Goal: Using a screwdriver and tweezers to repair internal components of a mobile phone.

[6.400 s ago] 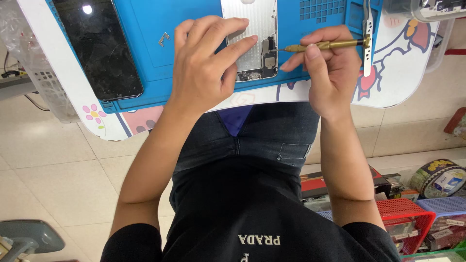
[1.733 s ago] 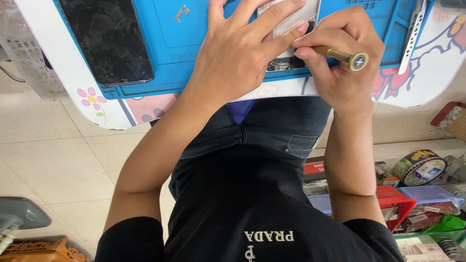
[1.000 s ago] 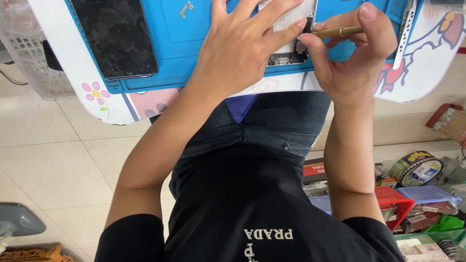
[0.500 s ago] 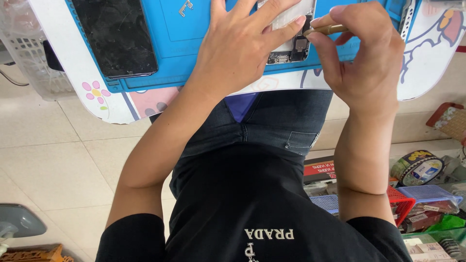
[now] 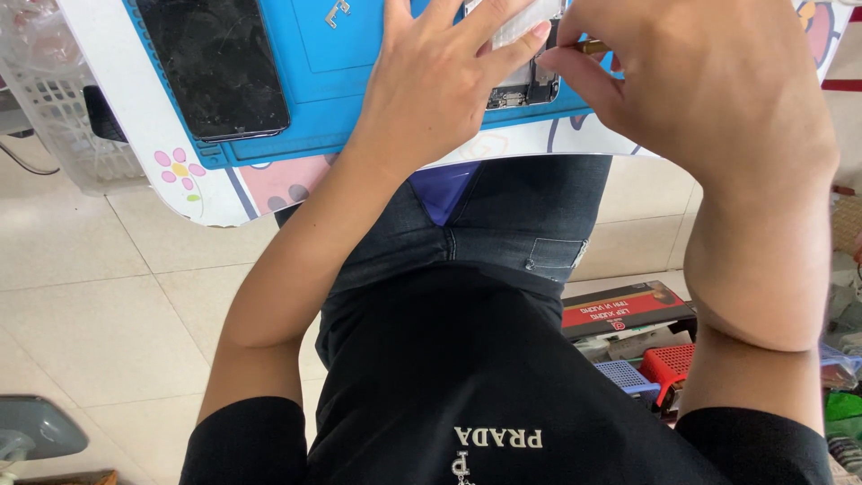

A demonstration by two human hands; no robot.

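Observation:
My left hand [image 5: 440, 76] lies flat over an opened phone body [image 5: 523, 88] on a blue work mat [image 5: 350, 54], fingers spread and pressing it down. My right hand [image 5: 700, 76] is curled around a thin brass-coloured screwdriver [image 5: 593, 45], whose tip meets the phone's inner parts beside my left fingertips. Most of the tool is hidden by my right hand. A detached black phone screen [image 5: 220, 67] lies at the mat's left end.
The mat sits on a small white table [image 5: 193, 180] with cartoon flower prints. A small metal bracket [image 5: 337, 11] lies on the mat. A white basket [image 5: 54, 117] stands at left. Red and blue trays and boxes [image 5: 628, 310] sit on the tiled floor at right.
My right hand has turned over and moved closer to the camera, hiding most of the screwdriver, which earlier stuck out to the right. My left hand has stayed on the phone.

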